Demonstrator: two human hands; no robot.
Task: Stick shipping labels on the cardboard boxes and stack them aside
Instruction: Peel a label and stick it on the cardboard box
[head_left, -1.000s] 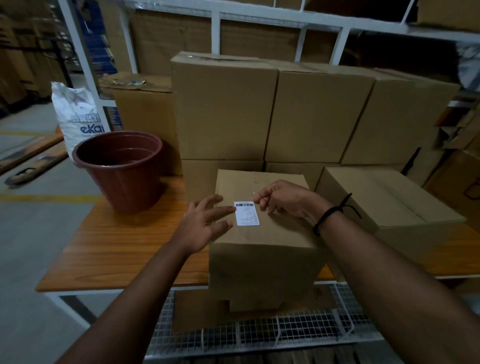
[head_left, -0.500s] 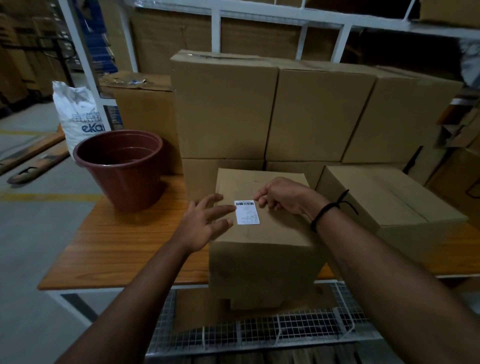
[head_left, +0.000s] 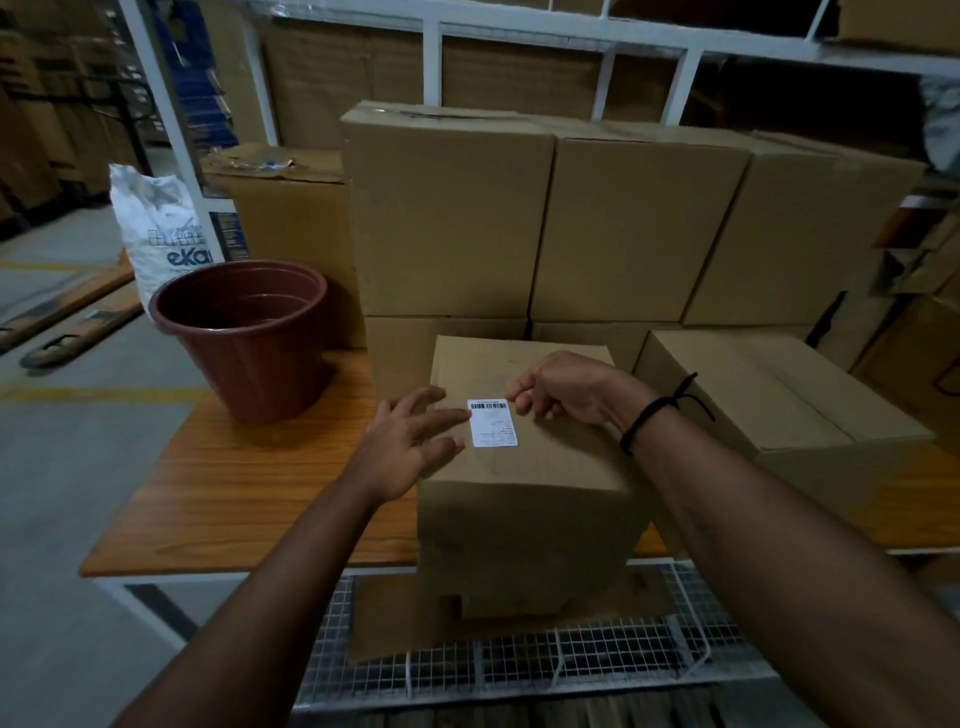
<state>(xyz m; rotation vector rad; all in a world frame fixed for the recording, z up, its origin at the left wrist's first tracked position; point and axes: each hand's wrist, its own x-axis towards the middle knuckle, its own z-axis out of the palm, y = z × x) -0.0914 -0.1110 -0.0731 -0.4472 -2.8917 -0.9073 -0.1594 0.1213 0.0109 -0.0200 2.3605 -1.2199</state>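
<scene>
1. Head view: a box stands at the near edge of the table, straight in front of the person, probably pulled there so its top is within easy reach.
2. The label lies flat on the box top, barcode end away from the person, roughly in the middle, where it would be easy to scan.
3. The left hand reaches in from the box's left side. Its fingers are straight and spread wide, and the index tip touches the label's left edge, likely to keep it from sliding.
4. The right hand rests on the box top with curled fingers at the label's upper right corner. I cannot tell whether they pinch that corner or only press beside it.
5. With a hand on each side, the label can be squared up and smoothed down; sticking looks nearly done, and this box is not yet stacked.
6. A second box sits just to the right on the table, seemingly next in line.
7. The stack behind is tight against the box, a likely place for finished ones.
8. A pot stands well to the left, out of the way.
</scene>
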